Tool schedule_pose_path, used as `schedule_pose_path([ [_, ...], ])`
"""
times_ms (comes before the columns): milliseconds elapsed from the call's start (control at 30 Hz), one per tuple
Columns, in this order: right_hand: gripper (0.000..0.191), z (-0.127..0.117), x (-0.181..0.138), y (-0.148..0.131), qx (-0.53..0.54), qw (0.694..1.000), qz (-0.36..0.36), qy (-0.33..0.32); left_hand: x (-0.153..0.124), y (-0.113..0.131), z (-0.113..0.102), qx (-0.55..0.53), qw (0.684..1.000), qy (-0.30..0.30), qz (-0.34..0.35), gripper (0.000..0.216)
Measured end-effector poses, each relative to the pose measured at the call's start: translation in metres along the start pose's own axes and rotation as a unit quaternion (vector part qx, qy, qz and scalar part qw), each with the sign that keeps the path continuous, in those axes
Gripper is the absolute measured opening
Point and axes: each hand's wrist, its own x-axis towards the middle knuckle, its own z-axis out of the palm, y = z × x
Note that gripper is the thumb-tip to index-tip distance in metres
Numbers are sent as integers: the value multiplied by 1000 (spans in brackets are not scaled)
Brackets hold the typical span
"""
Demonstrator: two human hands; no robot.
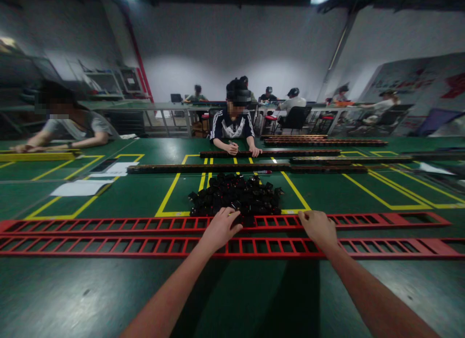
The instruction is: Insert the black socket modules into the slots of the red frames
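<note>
Two long red ladder-like frames lie side by side across the table, a far frame (390, 219) and a near frame (394, 255). My left hand (221, 230) is over the far frame, thumb and fingers apart, beside a small black part (248, 221) at that frame. Just beyond it is a heap of small black parts (232, 192), some with red or shiny spots. My right hand (320, 227) is at the far frame, to the right of the heap. Its fingers are curled together; whatever they pinch, if anything, is hidden.
Yellow tape outlines (170, 195) mark the green table (109, 284). Long dark bars (218, 168) lie beyond the heap. Papers (82, 188) and a dark flat object (105, 165) are left. A co-worker (232, 122) sits opposite, hands on a bar; another person (80, 125) sits left.
</note>
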Motion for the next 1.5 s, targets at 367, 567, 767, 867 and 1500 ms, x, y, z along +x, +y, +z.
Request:
schedule_pose_path([
  [367,45,-3,-4,-2,3,1000,-3,9,7,2,-1,22,999,-18,-40,30],
  [567,45,-3,-4,-1,16,1000,-2,7,0,0,-10,74,997,-4,-12,26],
  [767,45,-1,-3,-1,14,1000,7,4,-14,-28,-25,158,984,37,-77,40],
  [867,45,-2,-3,-1,13,1000,11,2,-15,-36,-28,161,979,40,-117,41],
  [1500,44,-7,-10,-6,21,1000,12,3,-18,-33,-22,121,978,152,-68,32],
])
